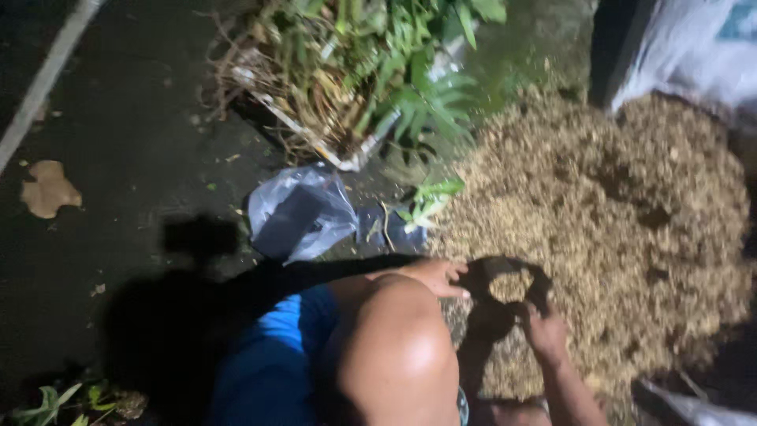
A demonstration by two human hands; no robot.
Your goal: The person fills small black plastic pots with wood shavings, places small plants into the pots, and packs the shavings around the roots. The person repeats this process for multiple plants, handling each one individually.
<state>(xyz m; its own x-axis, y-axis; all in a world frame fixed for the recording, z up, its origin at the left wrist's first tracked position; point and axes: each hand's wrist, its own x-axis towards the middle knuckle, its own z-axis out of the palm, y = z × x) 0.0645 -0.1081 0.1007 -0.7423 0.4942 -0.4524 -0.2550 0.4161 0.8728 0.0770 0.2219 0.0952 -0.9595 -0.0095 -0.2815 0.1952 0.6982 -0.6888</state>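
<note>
Black bag, mouth open, husk-filled, dark

Outdoors at night, one harsh light falls from above onto dark, damp ground — beyond its reach everything goes black. A pale strip crosses the upper left corner, and a dry brown leaf lies flat nearby.
</note>
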